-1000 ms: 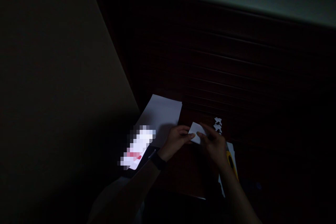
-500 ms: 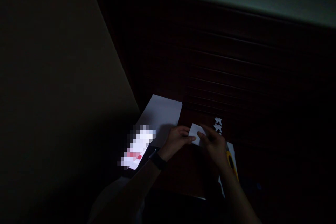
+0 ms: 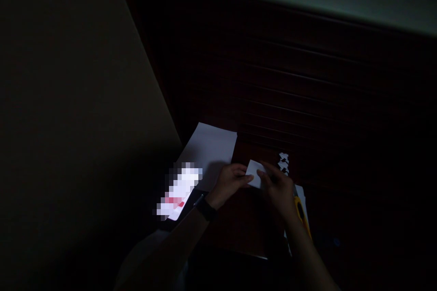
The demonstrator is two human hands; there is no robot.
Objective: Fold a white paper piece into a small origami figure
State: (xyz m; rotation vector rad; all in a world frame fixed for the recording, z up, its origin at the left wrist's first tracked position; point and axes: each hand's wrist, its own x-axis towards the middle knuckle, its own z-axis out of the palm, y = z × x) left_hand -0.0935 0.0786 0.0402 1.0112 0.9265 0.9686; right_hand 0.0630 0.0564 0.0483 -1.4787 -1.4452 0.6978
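The scene is very dark. A small white piece of paper [image 3: 254,173] sits between my two hands above a dark wooden table [image 3: 246,227]. My left hand [image 3: 230,184], with a dark watch on its wrist, pinches the paper's left edge. My right hand [image 3: 278,188] has its fingers closed on the paper's right side. Both hands are close together, nearly touching.
A white sheet [image 3: 210,152] lies to the left of my hands. A lit, blurred-out phone screen [image 3: 179,191] lies at the near left. Small folded white paper pieces [image 3: 283,162] sit to the right. A yellow utility knife [image 3: 302,213] lies beside my right forearm on another sheet.
The small paper has shifted slightly between my fingers, and my right hand has edged a little to the left over it. Everything else stays in place.
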